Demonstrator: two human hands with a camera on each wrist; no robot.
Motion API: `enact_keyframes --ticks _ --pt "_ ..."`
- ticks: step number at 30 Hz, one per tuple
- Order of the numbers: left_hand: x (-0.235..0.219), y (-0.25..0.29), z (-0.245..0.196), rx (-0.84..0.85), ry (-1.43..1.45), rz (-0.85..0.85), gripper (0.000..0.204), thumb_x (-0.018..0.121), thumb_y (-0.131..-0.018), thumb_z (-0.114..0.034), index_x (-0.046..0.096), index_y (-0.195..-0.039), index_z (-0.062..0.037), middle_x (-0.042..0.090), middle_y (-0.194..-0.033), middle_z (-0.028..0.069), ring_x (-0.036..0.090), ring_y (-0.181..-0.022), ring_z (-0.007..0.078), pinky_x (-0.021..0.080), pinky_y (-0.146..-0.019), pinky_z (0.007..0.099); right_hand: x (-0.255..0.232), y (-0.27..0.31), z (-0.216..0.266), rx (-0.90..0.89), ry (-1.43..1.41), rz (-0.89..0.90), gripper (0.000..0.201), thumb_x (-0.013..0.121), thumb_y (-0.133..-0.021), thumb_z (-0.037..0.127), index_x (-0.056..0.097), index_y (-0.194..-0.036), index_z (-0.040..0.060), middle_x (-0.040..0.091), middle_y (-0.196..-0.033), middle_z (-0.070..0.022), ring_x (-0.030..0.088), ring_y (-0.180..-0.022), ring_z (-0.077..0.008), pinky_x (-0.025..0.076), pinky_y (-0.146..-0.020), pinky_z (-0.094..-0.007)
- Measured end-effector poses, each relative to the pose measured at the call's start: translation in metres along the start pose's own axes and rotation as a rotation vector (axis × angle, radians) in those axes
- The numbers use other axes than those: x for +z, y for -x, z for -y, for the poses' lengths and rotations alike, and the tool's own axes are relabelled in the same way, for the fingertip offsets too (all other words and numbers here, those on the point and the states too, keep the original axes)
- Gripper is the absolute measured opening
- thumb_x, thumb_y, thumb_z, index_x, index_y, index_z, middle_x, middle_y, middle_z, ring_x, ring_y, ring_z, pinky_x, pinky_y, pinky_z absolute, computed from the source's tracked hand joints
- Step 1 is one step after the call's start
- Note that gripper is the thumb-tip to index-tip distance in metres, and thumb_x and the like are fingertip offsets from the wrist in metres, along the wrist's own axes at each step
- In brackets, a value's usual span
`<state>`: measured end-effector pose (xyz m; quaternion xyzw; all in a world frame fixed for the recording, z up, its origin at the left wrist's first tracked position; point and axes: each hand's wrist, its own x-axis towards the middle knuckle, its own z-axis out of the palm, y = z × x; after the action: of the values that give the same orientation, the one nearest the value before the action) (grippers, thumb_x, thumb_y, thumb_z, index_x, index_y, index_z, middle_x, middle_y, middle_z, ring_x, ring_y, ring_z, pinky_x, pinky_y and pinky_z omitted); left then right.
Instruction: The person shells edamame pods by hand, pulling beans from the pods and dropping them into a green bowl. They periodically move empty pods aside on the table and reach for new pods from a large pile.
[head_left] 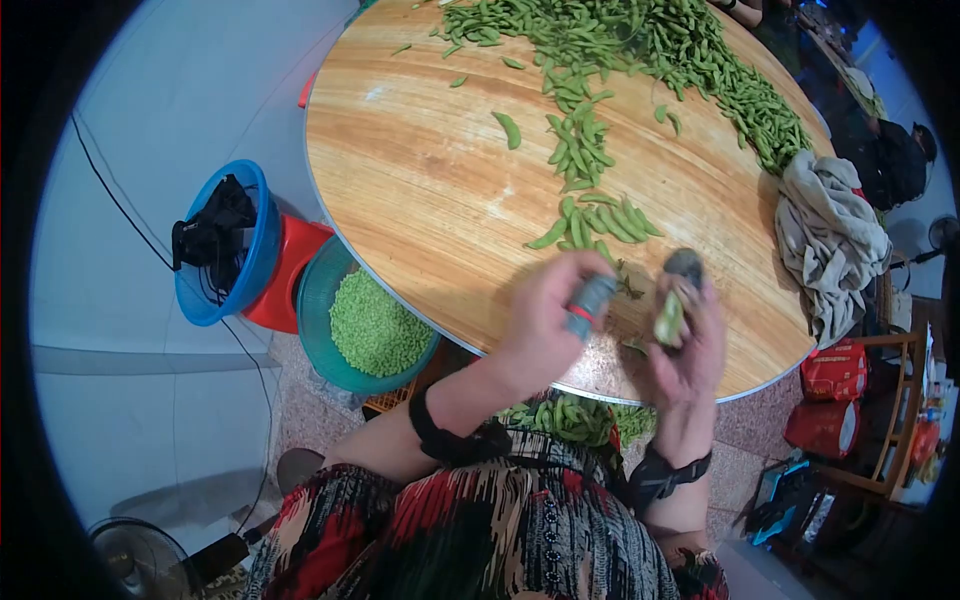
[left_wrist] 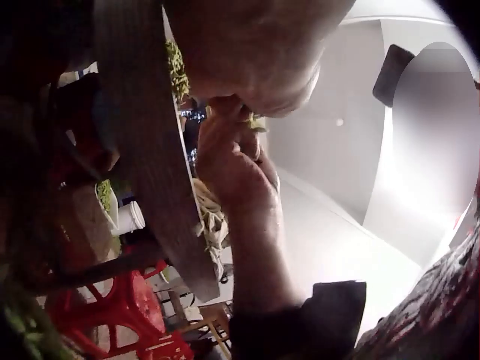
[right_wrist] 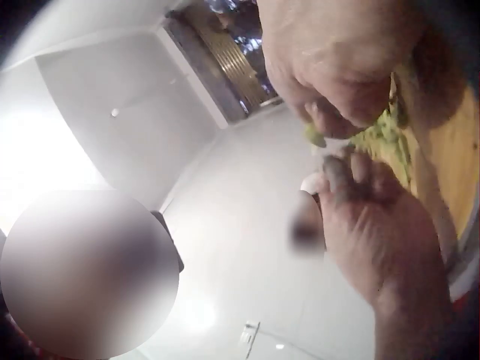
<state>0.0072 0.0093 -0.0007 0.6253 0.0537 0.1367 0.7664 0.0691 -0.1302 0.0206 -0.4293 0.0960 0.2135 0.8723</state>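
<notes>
My right hand (head_left: 692, 345) grips a pale green soybean pod (head_left: 669, 322) between thumb and fingers, over the near edge of the round wooden table (head_left: 420, 180). Just left of it is my left hand (head_left: 550, 325), its fingers curled and a grey cover with a red band on one digit. A similar grey cover wraps a right-hand digit. I cannot tell whether the left fingers hold anything. In the left wrist view a bit of green (left_wrist: 257, 124) shows at the right fingertips. Several green pods (head_left: 610, 215) lie right beyond the hands.
A large heap of pods (head_left: 690, 45) covers the table's far side, trailing toward me. At left, a green basin (head_left: 318, 345) holds shelled beans, near a blue basin (head_left: 265, 240) and red stool (head_left: 290, 280). A grey cloth (head_left: 830, 235) hangs at the right edge. More pods lie below the table edge.
</notes>
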Motion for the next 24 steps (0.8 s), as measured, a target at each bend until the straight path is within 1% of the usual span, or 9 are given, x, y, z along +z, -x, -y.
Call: enact_keyframes --ticks 2,5,7,11,14,16,17,19,24 --pt "-0.022 -0.009 -0.005 -0.001 0.041 -0.042 0.024 0.045 -0.080 0.007 0.049 -0.099 -0.0069 0.050 -0.082 0.0009 0.047 -0.065 0.0096 0.036 -0.054 0.0181 -0.025 -0.004 0.030 -0.150 0.686 0.699 0.017 0.060 -0.079 0.012 0.059 -0.090 0.0000 0.058 -0.072 -0.0023 0.051 -0.056 -0.0044 0.038 -0.044 -0.0194" --pt "-0.040 -0.014 -0.010 -0.147 0.539 -0.025 0.014 0.045 -0.084 -0.001 0.050 -0.096 -0.0058 0.050 -0.082 0.0008 0.046 -0.064 0.0084 0.033 -0.051 0.0168 -0.011 -0.004 0.041 0.065 1.170 0.717 0.015 0.060 -0.080 0.014 0.060 -0.088 0.0010 0.060 -0.068 -0.0066 0.055 -0.055 -0.0129 0.043 -0.050 -0.0253" --pt "-0.039 -0.016 -0.008 -0.221 0.592 -0.014 0.010 0.046 -0.086 -0.005 0.050 -0.095 -0.0050 0.051 -0.081 0.0008 0.045 -0.064 0.0064 0.029 -0.049 0.0160 0.008 -0.010 0.020 -0.598 1.443 0.387 0.015 0.061 -0.079 0.014 0.058 -0.084 0.0007 0.059 -0.062 -0.0142 0.057 -0.053 -0.0261 0.046 -0.052 -0.0340" --pt "-0.029 -0.014 -0.011 -0.319 0.519 0.020 0.012 0.052 -0.085 -0.006 0.055 -0.096 -0.0052 0.052 -0.081 -0.0002 0.046 -0.070 0.0053 0.036 -0.054 0.0162 0.030 -0.028 0.009 -0.667 1.913 0.312 0.014 0.062 -0.075 0.012 0.054 -0.076 0.0010 0.057 -0.064 -0.0204 0.058 -0.062 -0.0365 0.044 -0.053 -0.0449" --pt "-0.024 -0.015 -0.008 0.043 -0.251 0.081 0.026 0.062 -0.080 -0.006 0.059 -0.106 -0.0076 0.052 -0.081 -0.0006 0.049 -0.069 0.0081 0.043 -0.061 0.0197 0.018 -0.035 0.010 -0.686 1.692 0.295 0.013 0.062 -0.075 0.011 0.056 -0.080 0.0006 0.057 -0.065 -0.0226 0.057 -0.062 -0.0374 0.044 -0.054 -0.0439" --pt "-0.017 -0.012 -0.015 0.138 -0.388 0.089 0.033 0.065 -0.077 -0.005 0.058 -0.110 -0.0088 0.052 -0.081 0.0000 0.050 -0.070 0.0096 0.044 -0.064 0.0213 0.011 -0.035 0.014 -0.651 1.559 0.328 0.013 0.062 -0.077 0.011 0.057 -0.082 -0.0005 0.059 -0.061 -0.0152 0.058 -0.054 -0.0286 0.043 -0.049 -0.0366" --pt "-0.013 -0.010 -0.019 0.218 -0.520 0.111 0.041 0.069 -0.074 -0.005 0.058 -0.113 -0.0100 0.052 -0.080 0.0006 0.051 -0.070 0.0110 0.046 -0.066 0.0230 0.009 -0.032 0.017 -0.347 1.217 0.322 0.013 0.062 -0.079 0.011 0.058 -0.083 -0.0005 0.058 -0.061 -0.0087 0.055 -0.052 -0.0208 0.041 -0.047 -0.0316" --pt "-0.006 -0.007 -0.025 0.198 -0.510 0.133 0.040 0.069 -0.074 -0.006 0.059 -0.113 -0.0104 0.051 -0.079 0.0015 0.052 -0.070 0.0121 0.046 -0.067 0.0241 0.005 -0.021 0.024 0.028 0.793 0.318 0.013 0.060 -0.084 0.014 0.058 -0.085 0.0006 0.051 -0.063 0.0050 0.044 -0.054 -0.0033 0.033 -0.045 -0.0191" --pt "-0.006 -0.012 -0.007 0.282 -0.453 0.083 0.028 0.067 -0.076 -0.005 0.061 -0.103 -0.0048 0.060 -0.088 0.0059 0.053 -0.073 0.0112 0.045 -0.069 0.0258 -0.008 -0.004 0.013 0.041 0.728 0.350 0.019 0.055 -0.089 0.020 0.056 -0.090 0.0015 0.049 -0.064 0.0034 0.039 -0.051 -0.0026 0.028 -0.044 -0.0172"
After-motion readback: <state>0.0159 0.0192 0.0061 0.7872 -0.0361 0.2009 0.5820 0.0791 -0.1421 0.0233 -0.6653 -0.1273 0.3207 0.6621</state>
